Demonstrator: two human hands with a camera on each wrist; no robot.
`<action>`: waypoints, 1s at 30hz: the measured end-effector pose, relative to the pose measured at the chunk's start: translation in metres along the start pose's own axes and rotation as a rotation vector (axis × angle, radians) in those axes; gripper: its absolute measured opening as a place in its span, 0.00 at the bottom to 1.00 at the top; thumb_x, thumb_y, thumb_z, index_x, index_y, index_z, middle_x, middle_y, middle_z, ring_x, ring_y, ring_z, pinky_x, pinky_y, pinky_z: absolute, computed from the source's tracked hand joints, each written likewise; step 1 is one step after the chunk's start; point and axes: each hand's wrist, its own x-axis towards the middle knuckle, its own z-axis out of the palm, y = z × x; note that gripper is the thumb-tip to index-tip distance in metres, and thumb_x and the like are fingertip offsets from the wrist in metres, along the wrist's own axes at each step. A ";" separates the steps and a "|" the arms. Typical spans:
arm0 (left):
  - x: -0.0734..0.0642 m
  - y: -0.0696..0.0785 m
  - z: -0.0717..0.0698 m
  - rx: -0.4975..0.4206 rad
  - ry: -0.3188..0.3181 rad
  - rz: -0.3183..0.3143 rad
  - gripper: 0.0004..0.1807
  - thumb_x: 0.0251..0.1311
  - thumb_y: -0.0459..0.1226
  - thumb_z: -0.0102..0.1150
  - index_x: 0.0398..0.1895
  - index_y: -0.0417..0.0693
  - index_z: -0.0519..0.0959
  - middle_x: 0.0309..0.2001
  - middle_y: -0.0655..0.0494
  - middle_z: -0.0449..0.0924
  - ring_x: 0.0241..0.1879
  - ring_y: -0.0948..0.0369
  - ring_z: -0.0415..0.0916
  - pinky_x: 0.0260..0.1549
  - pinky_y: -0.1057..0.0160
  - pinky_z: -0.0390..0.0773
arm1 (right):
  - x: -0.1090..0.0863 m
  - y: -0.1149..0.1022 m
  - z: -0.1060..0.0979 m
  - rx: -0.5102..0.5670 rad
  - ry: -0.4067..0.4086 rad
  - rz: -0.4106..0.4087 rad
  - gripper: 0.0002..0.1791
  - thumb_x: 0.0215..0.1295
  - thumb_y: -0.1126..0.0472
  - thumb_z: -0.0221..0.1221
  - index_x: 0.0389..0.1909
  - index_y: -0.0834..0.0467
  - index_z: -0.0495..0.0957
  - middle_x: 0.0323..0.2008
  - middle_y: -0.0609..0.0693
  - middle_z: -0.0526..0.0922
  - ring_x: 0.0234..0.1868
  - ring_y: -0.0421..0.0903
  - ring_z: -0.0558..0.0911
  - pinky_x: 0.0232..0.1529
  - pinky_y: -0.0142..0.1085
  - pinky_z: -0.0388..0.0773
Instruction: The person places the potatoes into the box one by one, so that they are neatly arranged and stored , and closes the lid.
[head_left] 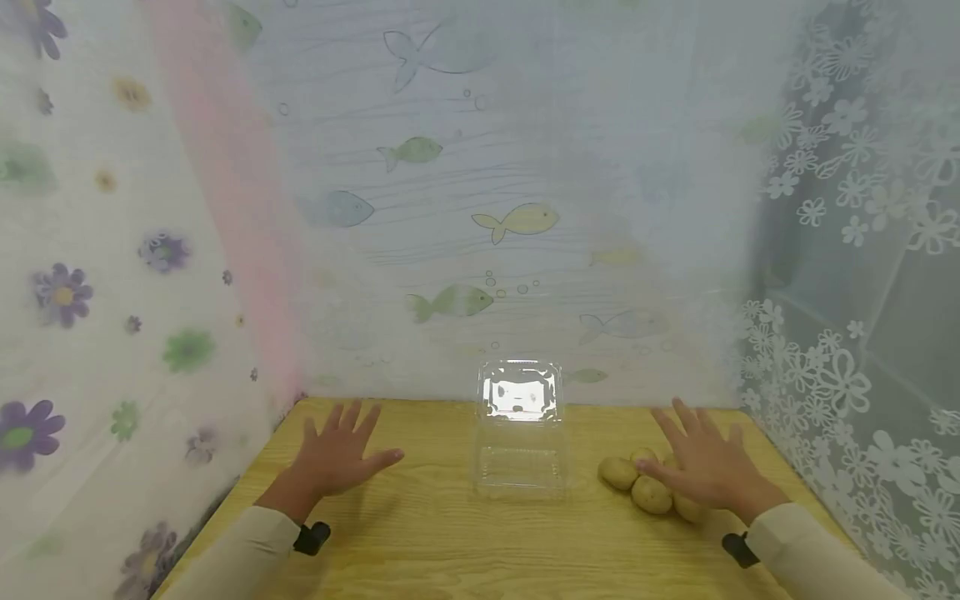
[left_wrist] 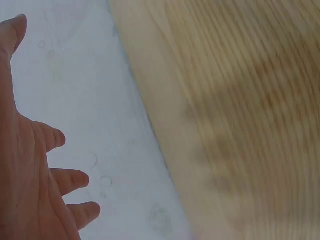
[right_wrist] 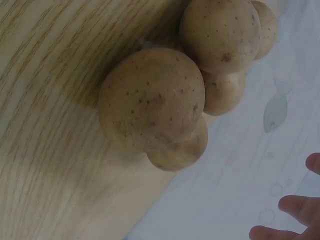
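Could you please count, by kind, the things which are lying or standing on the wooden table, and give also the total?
Potatoes: 5 visible
Clear plastic hinged container, lid raised: 1
Total: 6 visible

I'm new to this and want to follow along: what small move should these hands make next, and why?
I'd probably lower the right hand and grip one potato. That hand, spread wide, overlaps the potatoes in the head view but holds none, while the clear container stands open between the hands with no potato visible inside. The left hand, also spread, is farther from the potatoes.
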 end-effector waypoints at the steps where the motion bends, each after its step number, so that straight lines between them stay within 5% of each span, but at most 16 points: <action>1: 0.000 0.001 0.003 -0.016 0.003 0.003 0.55 0.65 0.77 0.39 0.83 0.51 0.55 0.81 0.36 0.52 0.78 0.31 0.49 0.65 0.16 0.42 | 0.001 -0.001 0.001 0.004 0.001 0.000 0.51 0.69 0.24 0.49 0.82 0.52 0.55 0.79 0.69 0.53 0.74 0.80 0.57 0.57 0.88 0.45; 15: 0.013 0.025 0.044 -0.279 -0.043 0.003 0.53 0.68 0.73 0.43 0.82 0.44 0.56 0.78 0.38 0.61 0.74 0.34 0.60 0.65 0.26 0.62 | 0.011 -0.008 0.024 0.005 0.028 -0.014 0.52 0.67 0.22 0.51 0.78 0.57 0.64 0.71 0.64 0.72 0.67 0.71 0.72 0.57 0.83 0.59; 26: 0.020 0.053 0.059 -0.500 -0.044 -0.033 0.50 0.67 0.71 0.48 0.79 0.45 0.63 0.76 0.41 0.66 0.75 0.37 0.60 0.68 0.30 0.63 | 0.012 -0.016 0.034 0.069 0.037 -0.005 0.52 0.67 0.22 0.50 0.76 0.58 0.65 0.71 0.64 0.72 0.67 0.72 0.72 0.61 0.80 0.59; 30: 0.024 0.062 0.068 -0.580 -0.039 -0.029 0.49 0.67 0.70 0.51 0.78 0.43 0.65 0.74 0.42 0.68 0.71 0.41 0.68 0.65 0.35 0.70 | 0.014 -0.018 0.040 0.101 0.044 0.002 0.48 0.69 0.25 0.52 0.76 0.57 0.67 0.70 0.63 0.73 0.67 0.71 0.72 0.62 0.78 0.60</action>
